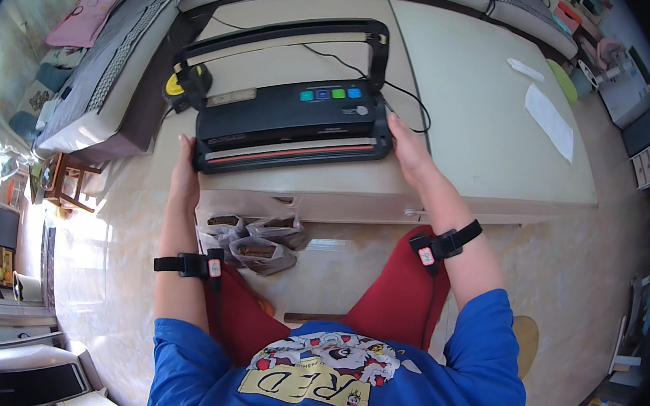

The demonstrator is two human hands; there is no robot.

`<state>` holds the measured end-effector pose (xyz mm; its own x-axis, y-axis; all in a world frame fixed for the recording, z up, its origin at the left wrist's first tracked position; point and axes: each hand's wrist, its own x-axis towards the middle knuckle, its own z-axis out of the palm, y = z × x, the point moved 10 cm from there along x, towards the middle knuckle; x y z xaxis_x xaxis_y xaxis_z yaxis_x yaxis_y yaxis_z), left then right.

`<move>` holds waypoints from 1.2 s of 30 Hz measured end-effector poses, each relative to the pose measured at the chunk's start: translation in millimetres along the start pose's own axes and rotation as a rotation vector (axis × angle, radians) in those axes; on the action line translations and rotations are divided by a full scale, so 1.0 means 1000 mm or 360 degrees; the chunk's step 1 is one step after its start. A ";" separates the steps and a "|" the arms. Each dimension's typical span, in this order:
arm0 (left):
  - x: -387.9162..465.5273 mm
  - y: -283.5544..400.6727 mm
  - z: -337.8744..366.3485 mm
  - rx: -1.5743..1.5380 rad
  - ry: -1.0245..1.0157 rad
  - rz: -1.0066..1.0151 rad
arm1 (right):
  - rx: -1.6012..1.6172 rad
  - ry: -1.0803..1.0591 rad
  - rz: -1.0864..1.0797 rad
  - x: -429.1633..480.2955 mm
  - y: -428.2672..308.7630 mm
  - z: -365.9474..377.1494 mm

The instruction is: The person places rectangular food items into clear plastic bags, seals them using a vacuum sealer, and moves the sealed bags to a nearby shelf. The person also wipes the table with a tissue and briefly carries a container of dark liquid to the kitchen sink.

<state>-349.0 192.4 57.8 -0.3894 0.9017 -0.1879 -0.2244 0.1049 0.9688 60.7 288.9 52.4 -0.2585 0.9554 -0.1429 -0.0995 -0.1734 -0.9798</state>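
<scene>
A black vacuum sealer (292, 117) rests on the pale table in front of me, its hinged lid (283, 38) raised. Coloured buttons line its top, and a red sealing strip (300, 152) runs along the near edge. My left hand (186, 166) grips the sealer's left end, thumb up along the side. At the opposite end, my right hand (409, 150) holds the right side near the lid's hinge. Between them the two hands clasp the machine, which sits slightly askew to the table edge.
Behind the sealer's left end is a round black-and-yellow object (178, 85). A black cord (425, 97) loops right of the machine. A white sheet (550, 122) and a small white item (525, 69) lie at the table's right. Several plastic bags (263, 256) stand on the floor below.
</scene>
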 end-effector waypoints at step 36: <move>-0.043 -0.021 0.119 0.0216 0.0097 -0.0038 | -0.0606 0.1043 -0.0492 -0.063 -0.044 -0.146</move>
<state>-220.8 201.7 64.9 -0.4401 0.8715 -0.2163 -0.1132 0.1852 0.9762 221.6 271.1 84.2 0.3529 0.9131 0.2043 0.2894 0.1012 -0.9518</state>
